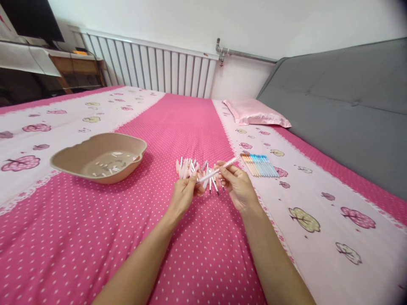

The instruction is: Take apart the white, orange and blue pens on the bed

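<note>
A pale pink pen (210, 174) slants up to the right between my two hands. My left hand (184, 191) pinches its lower left end. Around the upper right part, the fingers of my right hand (237, 183) are closed. Just beyond, a loose pile of pink and white pen parts (187, 167) lies on the bed, partly hidden by my hands. Several thin white sticks with dark tips, which look like refills (214, 186), poke out of the pile. To the right, a neat row of orange and blue pens (259, 165) lies side by side.
A beige basin (98, 157) with small white pieces inside stands at the left on the pink dotted bedsheet (190, 123). A pink pillow (256, 112) lies by the grey headboard (343, 84). A white radiator (152, 61) and a desk (74, 67) are at the back.
</note>
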A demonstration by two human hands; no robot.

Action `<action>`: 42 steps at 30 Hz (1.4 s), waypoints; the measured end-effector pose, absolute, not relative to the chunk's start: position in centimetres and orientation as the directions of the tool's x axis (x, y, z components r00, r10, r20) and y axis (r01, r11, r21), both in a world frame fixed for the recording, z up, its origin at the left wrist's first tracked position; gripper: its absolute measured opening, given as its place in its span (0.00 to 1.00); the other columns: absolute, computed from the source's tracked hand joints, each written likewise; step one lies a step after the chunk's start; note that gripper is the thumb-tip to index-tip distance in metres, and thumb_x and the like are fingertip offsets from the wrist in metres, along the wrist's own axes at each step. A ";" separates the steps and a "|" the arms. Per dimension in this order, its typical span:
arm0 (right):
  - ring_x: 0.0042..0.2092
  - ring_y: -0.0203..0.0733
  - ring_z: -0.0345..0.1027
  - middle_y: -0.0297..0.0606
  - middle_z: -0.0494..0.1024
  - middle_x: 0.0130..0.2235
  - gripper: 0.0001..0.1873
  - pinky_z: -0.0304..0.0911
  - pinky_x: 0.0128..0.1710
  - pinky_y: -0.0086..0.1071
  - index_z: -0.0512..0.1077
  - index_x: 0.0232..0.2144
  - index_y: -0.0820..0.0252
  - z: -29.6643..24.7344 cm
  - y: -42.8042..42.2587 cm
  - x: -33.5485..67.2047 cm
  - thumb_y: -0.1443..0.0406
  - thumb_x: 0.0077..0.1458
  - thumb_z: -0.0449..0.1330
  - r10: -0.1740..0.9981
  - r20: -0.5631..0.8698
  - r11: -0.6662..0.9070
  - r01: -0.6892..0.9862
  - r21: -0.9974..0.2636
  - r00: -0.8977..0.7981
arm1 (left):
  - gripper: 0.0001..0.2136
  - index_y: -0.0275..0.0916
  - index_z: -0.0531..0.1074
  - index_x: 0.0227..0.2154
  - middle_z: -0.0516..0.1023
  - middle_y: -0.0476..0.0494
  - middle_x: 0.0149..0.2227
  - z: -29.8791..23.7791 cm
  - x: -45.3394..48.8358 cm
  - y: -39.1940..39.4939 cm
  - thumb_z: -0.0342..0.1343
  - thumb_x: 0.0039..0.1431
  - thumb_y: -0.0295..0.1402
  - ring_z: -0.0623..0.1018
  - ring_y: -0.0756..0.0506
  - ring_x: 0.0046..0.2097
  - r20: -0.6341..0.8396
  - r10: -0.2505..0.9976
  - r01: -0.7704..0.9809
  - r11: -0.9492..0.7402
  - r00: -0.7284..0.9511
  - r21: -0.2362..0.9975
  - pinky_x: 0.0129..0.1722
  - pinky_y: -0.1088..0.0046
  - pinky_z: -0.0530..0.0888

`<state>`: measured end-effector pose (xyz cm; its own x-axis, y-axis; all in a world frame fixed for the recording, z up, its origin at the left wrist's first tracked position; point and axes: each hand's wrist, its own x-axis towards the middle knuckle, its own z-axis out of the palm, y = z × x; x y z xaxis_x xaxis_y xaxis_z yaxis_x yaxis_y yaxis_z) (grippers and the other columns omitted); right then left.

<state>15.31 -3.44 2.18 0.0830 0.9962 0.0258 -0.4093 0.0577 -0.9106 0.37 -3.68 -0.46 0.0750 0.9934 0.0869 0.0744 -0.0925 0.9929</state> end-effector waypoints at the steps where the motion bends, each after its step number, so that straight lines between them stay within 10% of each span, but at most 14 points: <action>1: 0.26 0.26 0.61 0.32 0.73 0.29 0.13 0.54 0.22 0.21 0.75 0.32 0.61 2.2 -3.4 15.3 0.64 0.40 0.66 0.995 0.021 0.057 -0.407 -0.911 0.093 | 0.23 0.33 0.73 0.22 0.72 0.44 0.21 -0.5 0.4 -3.7 0.46 0.54 0.49 0.70 0.50 0.23 0.115 0.992 0.081 -0.119 0.060 0.990 0.26 0.74 0.67; 5: 0.25 0.27 0.60 0.32 0.73 0.28 0.14 0.54 0.22 0.22 0.74 0.32 0.61 2.2 -3.4 15.4 0.64 0.39 0.66 0.993 0.012 0.057 -0.395 -0.917 0.116 | 0.20 0.36 0.70 0.37 0.75 0.46 0.30 -0.4 0.7 -3.8 0.63 0.41 0.40 0.72 0.50 0.28 0.289 0.957 0.084 -0.290 0.031 0.953 0.27 0.76 0.68; 10: 0.26 0.27 0.60 0.33 0.73 0.29 0.14 0.55 0.22 0.22 0.74 0.33 0.61 2.2 -3.4 15.4 0.63 0.40 0.65 0.995 0.019 0.057 -0.389 -0.919 0.103 | 0.11 0.35 0.71 0.32 0.73 0.48 0.27 -0.4 0.9 -3.9 0.59 0.48 0.36 0.71 0.52 0.27 0.377 0.926 0.124 -0.376 0.016 0.918 0.28 0.77 0.67; 20: 0.26 0.27 0.60 0.32 0.73 0.29 0.13 0.54 0.23 0.22 0.74 0.33 0.61 1.9 -3.4 15.2 0.64 0.40 0.65 0.995 0.037 0.069 -0.398 -0.915 0.088 | 0.25 0.33 0.71 0.18 0.71 0.43 0.18 -0.4 0.5 -3.8 0.46 0.52 0.52 0.69 0.51 0.20 0.010 0.992 -0.005 -0.010 0.125 1.000 0.23 0.74 0.66; 26: 0.25 0.27 0.60 0.34 0.74 0.32 0.14 0.54 0.22 0.22 0.74 0.33 0.61 2.0 -3.3 15.2 0.63 0.39 0.66 0.992 0.011 0.060 -0.398 -0.915 0.124 | 0.19 0.35 0.71 0.37 0.75 0.45 0.29 -0.4 0.7 -3.7 0.61 0.44 0.41 0.72 0.51 0.28 0.237 0.971 0.046 -0.239 0.042 0.970 0.28 0.76 0.68; 30: 0.26 0.27 0.60 0.33 0.73 0.30 0.14 0.54 0.22 0.23 0.74 0.32 0.61 2.0 -3.3 15.2 0.63 0.39 0.66 0.992 0.017 0.066 -0.395 -0.916 0.126 | 0.13 0.35 0.72 0.31 0.75 0.46 0.27 -0.4 0.9 -3.8 0.62 0.43 0.36 0.72 0.51 0.28 0.311 0.950 0.077 -0.310 0.004 0.948 0.28 0.76 0.68; 42: 0.24 0.26 0.58 0.33 0.73 0.32 0.13 0.52 0.19 0.22 0.73 0.31 0.60 2.5 -3.3 15.7 0.64 0.38 0.66 0.986 0.015 0.092 -0.460 -0.883 0.169 | 0.21 0.33 0.70 0.19 0.69 0.49 0.17 0.0 0.4 -3.5 0.52 0.50 0.49 0.68 0.54 0.19 0.006 0.999 -0.139 -0.002 0.032 0.990 0.21 0.78 0.64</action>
<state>15.68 -3.35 2.55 0.1689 0.9855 0.0150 -0.4599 0.0923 -0.8832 0.36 -3.54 -0.03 0.0318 0.9995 0.0061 -0.1390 -0.0016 0.9903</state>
